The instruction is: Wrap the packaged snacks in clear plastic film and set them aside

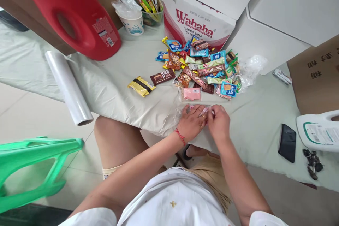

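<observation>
My left hand [192,123], a red string at its wrist, lies with fingers stretched out over a clear plastic bag [173,116] at the table's near edge. Bits of pink wrapper show between and beyond its fingers. Close beside it, my right hand [218,122] is closed in a pinch at the bag's right end; its fingertips are partly hidden. Just beyond the hands lies a pink wrapped snack [191,94]. Behind that spreads a heap of small wrapped snacks [203,65]. A yellow packet [141,86] and a brown packet [162,76] lie to its left.
At the left are a red jug [76,17], a roll of clear film [69,90] and a green stool [29,169]. A paper cup [131,23] and a white carton [196,17] stand behind. To the right lie a phone [287,143], keys [313,163] and a white bottle [319,132].
</observation>
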Motion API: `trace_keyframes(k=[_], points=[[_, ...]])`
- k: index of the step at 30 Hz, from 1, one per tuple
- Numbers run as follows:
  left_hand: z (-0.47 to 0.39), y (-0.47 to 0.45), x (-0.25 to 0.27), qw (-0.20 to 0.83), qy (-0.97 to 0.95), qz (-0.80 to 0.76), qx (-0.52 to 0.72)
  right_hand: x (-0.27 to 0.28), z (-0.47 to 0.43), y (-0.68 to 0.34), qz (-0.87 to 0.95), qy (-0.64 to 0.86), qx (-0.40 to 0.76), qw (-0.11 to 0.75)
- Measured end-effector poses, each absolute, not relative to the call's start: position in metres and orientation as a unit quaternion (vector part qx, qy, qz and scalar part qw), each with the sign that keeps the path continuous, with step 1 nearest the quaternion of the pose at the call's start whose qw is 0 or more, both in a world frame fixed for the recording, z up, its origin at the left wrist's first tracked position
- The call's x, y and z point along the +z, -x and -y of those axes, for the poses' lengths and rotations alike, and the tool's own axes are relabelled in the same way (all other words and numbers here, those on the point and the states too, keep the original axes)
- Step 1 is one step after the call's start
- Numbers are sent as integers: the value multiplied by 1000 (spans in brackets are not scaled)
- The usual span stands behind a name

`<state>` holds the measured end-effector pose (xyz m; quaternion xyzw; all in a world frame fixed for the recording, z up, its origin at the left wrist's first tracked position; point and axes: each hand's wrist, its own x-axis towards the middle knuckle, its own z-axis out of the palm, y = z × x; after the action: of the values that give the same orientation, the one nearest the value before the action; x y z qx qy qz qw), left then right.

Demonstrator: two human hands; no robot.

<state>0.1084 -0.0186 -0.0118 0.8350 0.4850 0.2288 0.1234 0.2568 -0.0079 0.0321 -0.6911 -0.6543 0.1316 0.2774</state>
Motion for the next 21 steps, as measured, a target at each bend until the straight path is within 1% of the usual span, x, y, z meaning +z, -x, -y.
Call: trace_keyframes(k=[2,5,7,11,14,15,17,19,21], points=[[18,-107,-12,148,-829,-485,234,22,17,-244,678,669,94,289],[14,-103,-14,201,-819,-471,260,11,34,-239,718,608,103,322],[11,-99,-16,234,-812,-446,293,7,44,-239,739,578,109,328],[5,-89,-21,291,-795,-387,366,5,51,-235,746,576,116,313],[4,-80,-18,336,-747,-396,414,6,48,-230,754,585,96,281],[5,-76,-16,335,-726,-419,430,6,47,-229,760,589,83,261],[7,-67,-10,288,-695,-491,439,9,47,-225,774,595,50,211],[10,-58,-3,208,-683,-578,394,11,48,-220,786,597,22,158],[14,-50,1,156,-688,-638,309,14,49,-216,791,601,6,118]])
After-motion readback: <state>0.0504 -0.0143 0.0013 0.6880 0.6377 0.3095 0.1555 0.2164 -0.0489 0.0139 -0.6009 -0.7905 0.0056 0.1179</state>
